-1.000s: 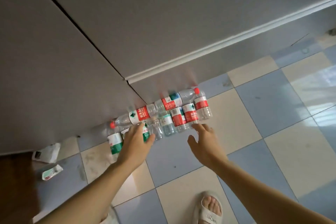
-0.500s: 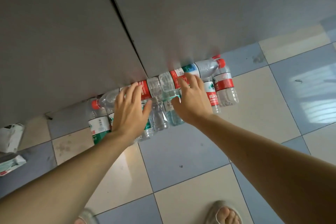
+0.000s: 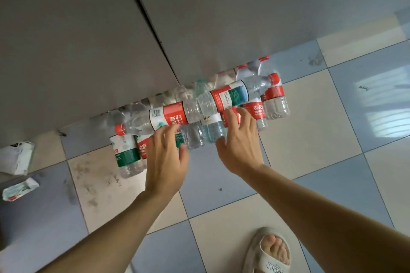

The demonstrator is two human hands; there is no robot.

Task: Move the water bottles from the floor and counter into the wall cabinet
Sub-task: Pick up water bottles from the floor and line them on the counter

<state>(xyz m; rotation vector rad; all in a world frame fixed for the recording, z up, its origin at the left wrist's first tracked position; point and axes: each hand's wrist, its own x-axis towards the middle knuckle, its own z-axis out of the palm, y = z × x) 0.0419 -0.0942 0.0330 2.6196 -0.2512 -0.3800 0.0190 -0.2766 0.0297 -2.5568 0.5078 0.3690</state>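
Observation:
Several water bottles [image 3: 275, 99] with red or green labels stand in a row on the tiled floor against the grey cabinet base [image 3: 88, 51]. Two more lie across their tops: a red-labelled bottle [image 3: 168, 117] with its cap to the left, and a red-and-blue-labelled bottle [image 3: 233, 95] with its cap to the right. My left hand [image 3: 165, 157] reaches under the left lying bottle, its fingers and thumb curled round a standing bottle [image 3: 178, 138]. My right hand [image 3: 239, 142] rests with spread fingers on the standing bottles in the middle of the row.
Crumpled white packaging [image 3: 16, 157] and a small wrapper [image 3: 20, 188] lie on the floor at the left. My sandalled foot [image 3: 270, 250] stands at the bottom right. The blue and cream tiles [image 3: 321, 128] stretch away to the right.
The view has dropped closer to the bottles. Both hands slid back off the two lying bottles to the standing ones, and my left thumb has curled in round a bottle.

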